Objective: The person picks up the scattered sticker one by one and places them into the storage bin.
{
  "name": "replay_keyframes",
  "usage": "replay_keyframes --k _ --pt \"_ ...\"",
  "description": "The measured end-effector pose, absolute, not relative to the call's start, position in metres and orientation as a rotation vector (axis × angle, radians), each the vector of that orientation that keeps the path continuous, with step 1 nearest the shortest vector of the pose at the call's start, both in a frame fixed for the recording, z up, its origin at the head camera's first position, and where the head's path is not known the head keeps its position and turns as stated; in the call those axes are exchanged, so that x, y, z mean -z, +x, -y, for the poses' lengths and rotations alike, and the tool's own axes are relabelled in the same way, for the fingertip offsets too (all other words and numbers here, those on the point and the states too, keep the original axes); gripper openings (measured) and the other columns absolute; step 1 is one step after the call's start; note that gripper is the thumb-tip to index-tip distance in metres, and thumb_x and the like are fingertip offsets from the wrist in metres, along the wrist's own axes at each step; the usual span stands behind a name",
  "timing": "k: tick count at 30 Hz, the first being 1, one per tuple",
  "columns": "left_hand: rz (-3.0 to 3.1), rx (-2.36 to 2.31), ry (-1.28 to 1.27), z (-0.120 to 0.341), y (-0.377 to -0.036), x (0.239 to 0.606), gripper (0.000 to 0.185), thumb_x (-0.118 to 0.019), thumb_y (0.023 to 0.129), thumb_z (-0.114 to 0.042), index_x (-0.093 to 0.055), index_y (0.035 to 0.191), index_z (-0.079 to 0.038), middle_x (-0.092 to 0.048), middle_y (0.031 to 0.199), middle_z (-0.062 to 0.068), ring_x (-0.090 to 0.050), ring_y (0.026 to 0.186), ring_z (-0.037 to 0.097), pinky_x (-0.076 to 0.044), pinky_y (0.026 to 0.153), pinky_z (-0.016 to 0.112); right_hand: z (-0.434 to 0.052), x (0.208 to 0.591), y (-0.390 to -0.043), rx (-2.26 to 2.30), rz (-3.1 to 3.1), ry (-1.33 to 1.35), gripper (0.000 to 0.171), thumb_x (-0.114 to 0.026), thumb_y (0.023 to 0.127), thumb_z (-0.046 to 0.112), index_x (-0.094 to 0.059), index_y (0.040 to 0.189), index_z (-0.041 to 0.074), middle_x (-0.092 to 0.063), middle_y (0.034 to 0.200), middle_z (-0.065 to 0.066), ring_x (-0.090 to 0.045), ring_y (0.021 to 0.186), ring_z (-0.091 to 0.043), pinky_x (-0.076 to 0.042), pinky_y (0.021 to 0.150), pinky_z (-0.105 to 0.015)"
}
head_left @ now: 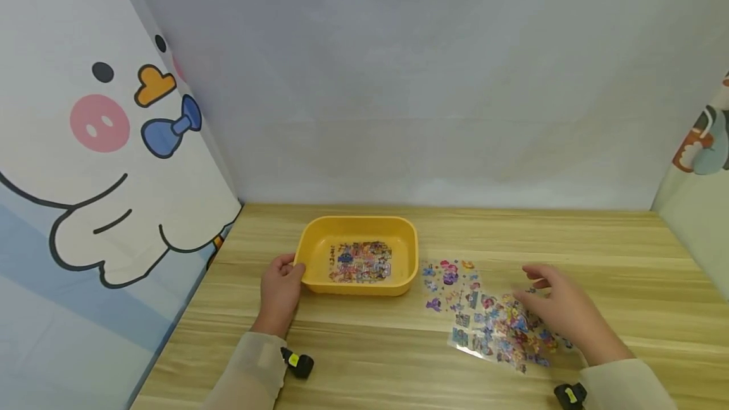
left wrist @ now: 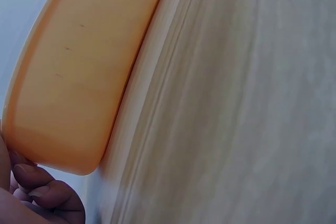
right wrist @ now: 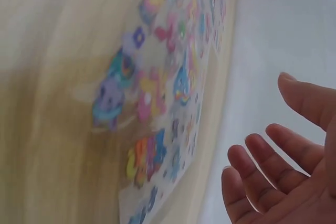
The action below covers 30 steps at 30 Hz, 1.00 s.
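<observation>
A yellow plastic basin [head_left: 355, 290] stands on the table with a colourful clear sticker sheet [head_left: 361, 262] lying flat inside. At its left side my left hand [head_left: 281, 288] grips the rim, thumb on top and fingers against the outer wall. The left wrist view shows those fingers [left wrist: 50, 187] curled by the basin's end [left wrist: 73, 77]. Over the right part of several overlapping clear sticker sheets [head_left: 492, 328], my right hand [head_left: 560, 309] hovers with nothing in it. In the right wrist view that hand [right wrist: 289, 166] has its fingers spread above the printed sheets [right wrist: 152, 98].
The wooden table [head_left: 353, 359] meets a pale cloth backdrop [head_left: 444, 93] at the rear. A cartoon-printed sheet [head_left: 97, 163] borders the left side, and another printed panel [head_left: 697, 220] borders the right. Small black devices with yellow marks sit near both wrists.
</observation>
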State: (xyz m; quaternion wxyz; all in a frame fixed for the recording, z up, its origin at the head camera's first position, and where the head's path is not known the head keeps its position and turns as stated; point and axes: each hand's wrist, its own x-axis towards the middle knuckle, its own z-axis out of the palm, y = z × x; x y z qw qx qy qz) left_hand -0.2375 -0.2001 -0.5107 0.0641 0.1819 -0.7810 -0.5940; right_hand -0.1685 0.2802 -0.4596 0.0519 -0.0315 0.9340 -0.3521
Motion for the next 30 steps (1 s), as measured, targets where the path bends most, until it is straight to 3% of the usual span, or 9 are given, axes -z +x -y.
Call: replay_keyframes --k 6,12,18,26,30 --pt "2.36 1.8 0.557 0.2 -0.237 0.509 0.036 -0.06 0.099 -0.017 -0.059 0.132 -0.004 -0.057 0.089 0.007 -0.05 0.07 0.017 -0.043 0.058 0.023 -0.299 0.462 -0.159 1.007 -2.847 -0.021 0.077 -0.067 0.099 0.044 -0.041 0.149 -0.009 -0.047 0.142 -0.035 -0.049 0.123 -0.053 -0.047 0.09 -0.067" --pt "2.349 1.794 0.56 0.198 -0.236 0.507 0.035 -0.061 0.097 -0.016 -0.06 0.131 -0.004 -0.056 0.086 0.007 -0.049 0.067 0.016 -0.041 0.056 0.023 -0.307 0.468 -0.157 0.957 -2.894 -0.021 0.076 -0.075 0.095 0.036 -0.045 0.142 -0.015 -0.053 0.131 -0.036 -0.055 0.113 -0.05 -0.05 0.086 -0.062" --pt "2.35 1.793 0.546 0.199 -0.236 0.509 0.035 -0.061 0.097 -0.015 -0.06 0.13 -0.003 -0.057 0.085 0.007 -0.049 0.067 0.016 -0.042 0.056 0.024 -0.307 0.473 -0.164 0.876 -2.886 -0.086 0.078 -0.078 0.092 0.034 -0.046 0.14 -0.017 -0.051 0.133 -0.04 -0.054 0.115 -0.055 -0.048 0.088 -0.065" --pt "2.345 1.811 0.544 0.199 -0.238 0.513 0.035 -0.061 0.097 -0.016 -0.06 0.13 -0.004 -0.057 0.087 0.007 -0.05 0.068 0.017 -0.042 0.056 0.023 -0.309 0.479 -0.173 0.794 -2.822 -0.11 0.084 -0.092 0.075 0.036 -0.054 0.126 -0.02 -0.057 0.122 -0.038 -0.055 0.112 -0.056 -0.047 0.092 -0.065" --pt "2.344 1.812 0.544 0.2 -0.238 0.511 0.035 -0.06 0.097 -0.015 -0.06 0.13 -0.003 -0.058 0.088 0.007 -0.05 0.069 0.017 -0.042 0.057 0.023 -0.31 0.481 -0.174 0.806 -2.782 -0.082 0.08 -0.093 0.075 0.035 -0.057 0.121 -0.018 -0.059 0.12 -0.036 -0.056 0.111 -0.055 -0.048 0.09 -0.064"
